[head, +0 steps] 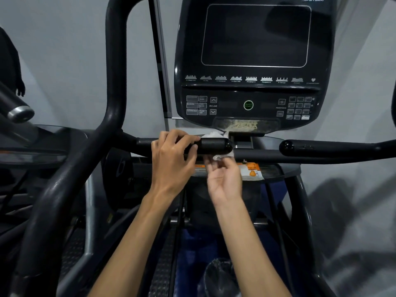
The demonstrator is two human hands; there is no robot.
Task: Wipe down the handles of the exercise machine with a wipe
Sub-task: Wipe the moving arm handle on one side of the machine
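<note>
Handle point(212, 146) horizontal, tip rightward, left grip point(171, 155) around it; right grip point(222, 176) pinching wipe point(220, 157).

Dim, cool indoor light; soft shadows fall on the grey wall point(75, 50). Faint glare streaks the glossy black console screen point(256, 35). The right hand point(225, 179) is motion-blurred; wide-angle distortion bends the edges.

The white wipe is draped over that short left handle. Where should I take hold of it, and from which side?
Probably by the loose end of the wipe hanging below the left handle, reached from underneath. That end droops free, while the rest lies over the bar's top and back. The right hand already has its fingers at it, and the left hand grips the bar beside it.
</note>
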